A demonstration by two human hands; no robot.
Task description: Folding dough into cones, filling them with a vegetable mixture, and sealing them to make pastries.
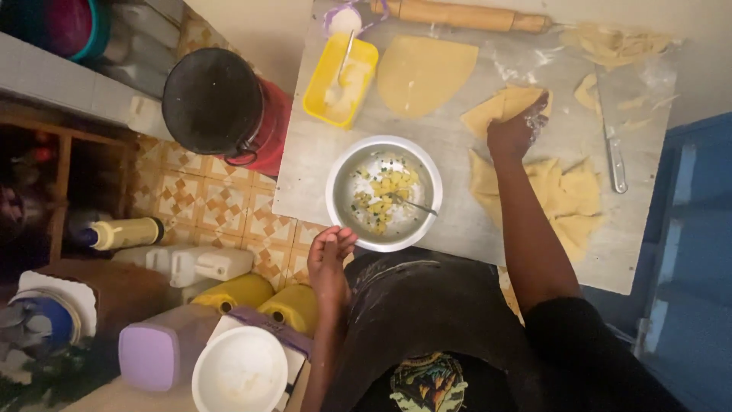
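My right hand reaches out over the floured board and grips a folded piece of yellow dough. More cut dough sheets lie just below it, and a rolled-out round of dough lies to its left. My left hand hangs at the board's near edge, fingers loosely curled and holding nothing, next to a metal bowl with diced yellow filling and a spoon.
A knife lies at the board's right side, a rolling pin at its far edge, and a yellow tray beside it. A black-lidded red pot, yellow jugs and a white bowl stand on the tiled floor at left.
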